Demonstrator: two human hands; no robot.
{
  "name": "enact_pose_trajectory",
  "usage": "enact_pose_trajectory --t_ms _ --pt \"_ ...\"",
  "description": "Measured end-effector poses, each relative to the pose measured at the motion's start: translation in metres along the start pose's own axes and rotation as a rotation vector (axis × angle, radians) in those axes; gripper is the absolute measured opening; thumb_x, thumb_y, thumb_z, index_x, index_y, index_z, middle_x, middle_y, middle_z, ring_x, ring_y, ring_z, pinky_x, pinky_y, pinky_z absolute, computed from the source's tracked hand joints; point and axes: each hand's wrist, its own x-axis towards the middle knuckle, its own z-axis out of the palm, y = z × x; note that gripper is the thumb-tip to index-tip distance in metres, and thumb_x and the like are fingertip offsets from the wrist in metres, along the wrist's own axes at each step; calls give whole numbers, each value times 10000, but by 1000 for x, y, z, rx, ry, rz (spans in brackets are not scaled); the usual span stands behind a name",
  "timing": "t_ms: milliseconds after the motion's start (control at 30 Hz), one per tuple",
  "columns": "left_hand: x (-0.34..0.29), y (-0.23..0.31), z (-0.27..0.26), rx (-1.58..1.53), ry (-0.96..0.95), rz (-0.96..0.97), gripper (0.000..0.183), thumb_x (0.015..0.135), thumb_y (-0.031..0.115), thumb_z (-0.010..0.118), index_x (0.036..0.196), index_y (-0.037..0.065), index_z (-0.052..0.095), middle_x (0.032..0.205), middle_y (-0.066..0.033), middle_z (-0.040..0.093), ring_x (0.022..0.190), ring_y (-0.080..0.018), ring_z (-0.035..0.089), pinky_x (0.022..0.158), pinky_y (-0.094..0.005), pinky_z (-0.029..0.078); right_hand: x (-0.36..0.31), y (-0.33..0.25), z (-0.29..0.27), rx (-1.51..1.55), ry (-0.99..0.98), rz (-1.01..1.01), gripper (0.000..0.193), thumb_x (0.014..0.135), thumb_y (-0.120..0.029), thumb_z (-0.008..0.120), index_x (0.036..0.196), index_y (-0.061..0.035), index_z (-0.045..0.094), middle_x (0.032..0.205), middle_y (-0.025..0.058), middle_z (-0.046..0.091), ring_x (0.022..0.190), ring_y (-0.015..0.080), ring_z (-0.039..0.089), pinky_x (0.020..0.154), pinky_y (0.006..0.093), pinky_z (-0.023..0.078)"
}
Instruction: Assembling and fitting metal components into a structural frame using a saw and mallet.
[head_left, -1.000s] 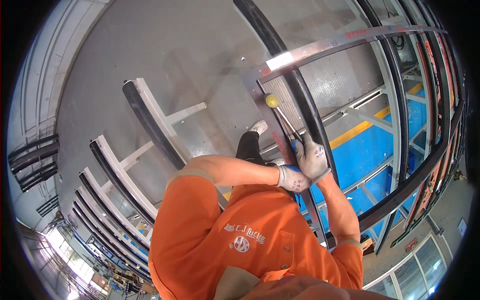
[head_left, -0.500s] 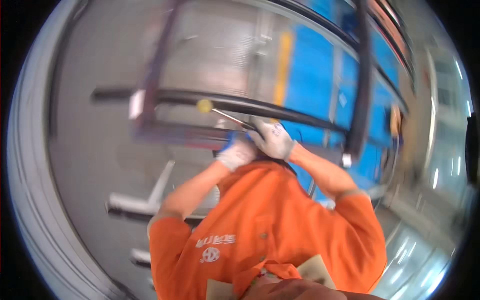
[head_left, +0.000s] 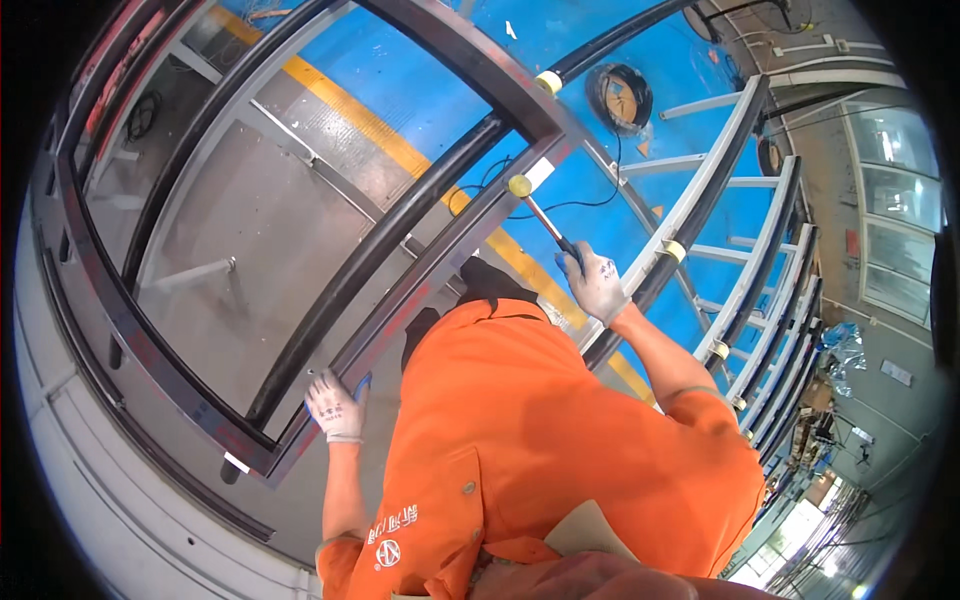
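Observation:
My right hand (head_left: 597, 284), in a white work glove with blue inside, is closed round the handle of a mallet with a yellow head (head_left: 519, 186). The mallet's head lies over the near bar of a large dark metal frame (head_left: 410, 312), close to a white patch at its right corner. At the left end of that same bar, my left hand (head_left: 336, 405), gloved alike, touches the metal with fingers extended and the thumb apart. A black tube (head_left: 385, 240) runs under the frame beside the near bar.
More frames with black bars (head_left: 735, 130) and yellow-ended tubes stand along the right. On the blue floor (head_left: 460, 30) lie a coiled black bundle (head_left: 620, 98) and a loose cable. A yellow floor line (head_left: 360, 118) passes below the frame. A pale wall edge borders the left.
My hands, together before, are now apart, the left at the bar's left end, the right with the mallet near the right corner. The view has turned and the picture is sharper.

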Motion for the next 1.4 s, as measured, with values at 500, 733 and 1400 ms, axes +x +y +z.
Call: enact_pose_trajectory --t_ms 500,733,1400 --pt "258 191 -33 -876 -375 370 444 912 218 546 1318 40 540 1289 -160 611 1130 -342 597 967 -396 473 53 -12 -21 123 -79 -181 171 880 -162 641 923 -5 588 643 86 627 514 268 548 529 343 448" --pt "351 321 0 -1036 -376 675 438 828 106 556 1265 123 577 1166 -168 618 1036 -354 613 950 -422 471 11 7 -20 264 178 438 119 908 -103 584 957 4 601 646 24 545 522 115 438 491 270 373" --pt "358 306 3 -737 -457 1046 470 769 52 605 1237 91 625 1223 -245 589 1054 -393 621 948 -429 495 24 10 -23 206 254 352 108 911 -118 586 893 -12 599 621 39 526 517 103 404 485 258 357"
